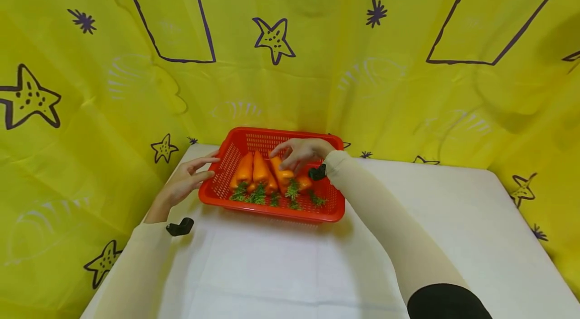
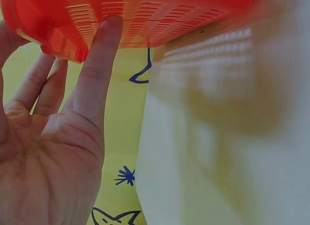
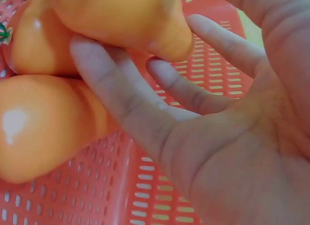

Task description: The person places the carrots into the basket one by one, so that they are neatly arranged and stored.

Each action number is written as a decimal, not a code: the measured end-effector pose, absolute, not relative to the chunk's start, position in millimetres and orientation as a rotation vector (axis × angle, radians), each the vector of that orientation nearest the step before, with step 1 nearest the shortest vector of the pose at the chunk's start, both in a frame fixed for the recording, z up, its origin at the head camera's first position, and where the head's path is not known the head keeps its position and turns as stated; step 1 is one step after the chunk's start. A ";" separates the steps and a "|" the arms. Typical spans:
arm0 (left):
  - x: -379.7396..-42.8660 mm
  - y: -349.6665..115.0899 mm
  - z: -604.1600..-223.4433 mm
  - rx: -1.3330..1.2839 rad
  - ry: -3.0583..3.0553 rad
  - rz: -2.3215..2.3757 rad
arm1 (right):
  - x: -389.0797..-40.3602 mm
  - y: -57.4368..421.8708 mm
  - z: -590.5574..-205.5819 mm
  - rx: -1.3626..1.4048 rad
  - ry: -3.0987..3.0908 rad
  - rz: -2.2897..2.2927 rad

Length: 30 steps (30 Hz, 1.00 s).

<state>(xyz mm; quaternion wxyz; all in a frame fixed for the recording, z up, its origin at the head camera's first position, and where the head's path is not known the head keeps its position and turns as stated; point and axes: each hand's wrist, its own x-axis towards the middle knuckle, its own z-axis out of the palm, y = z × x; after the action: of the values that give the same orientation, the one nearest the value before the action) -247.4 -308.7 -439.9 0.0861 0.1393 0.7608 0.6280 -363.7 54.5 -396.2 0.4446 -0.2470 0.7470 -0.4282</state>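
A red plastic basket (image 1: 272, 212) with slotted walls holds several plump orange toy carrots (image 1: 261, 170) with feathery green tops (image 1: 258, 195). At its left end, my left hand (image 1: 187, 180) rests fingers on the outside; in the left wrist view the hand (image 2: 53, 142) has its fingers extended up against the basket wall (image 2: 145, 21). My right hand (image 1: 302, 152) reaches inside from the right and holds one carrot (image 1: 283, 174) near its narrow end. In the right wrist view, fingers (image 3: 131, 101) lie beneath that carrot (image 3: 121, 16); the thumb's tip is out of frame.
The basket stands on a white-covered table (image 1: 272, 263), towards its back edge. A yellow curtain (image 1: 317, 92) with starfish drawings hangs behind and along the sides. Other carrots (image 3: 43, 123) lie close beside my right fingers.
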 end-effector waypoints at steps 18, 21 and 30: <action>-245.4 -304.9 -439.1 0.439 2.265 1.867 | -367.2 42.2 -411.9 -0.609 1.913 -1.080; -244.9 -305.0 -438.3 0.437 2.266 1.866 | -367.0 40.6 -412.2 -0.611 1.910 -1.077; -244.9 -305.8 -437.5 0.446 2.268 1.865 | -366.7 37.2 -413.6 -0.609 1.912 -1.071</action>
<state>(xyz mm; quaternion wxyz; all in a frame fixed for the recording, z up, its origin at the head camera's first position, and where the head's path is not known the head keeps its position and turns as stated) -244.9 -305.8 -437.5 0.0855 0.1497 0.7609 0.6256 -366.7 37.2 -413.6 0.4201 -0.2430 0.7629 -0.4272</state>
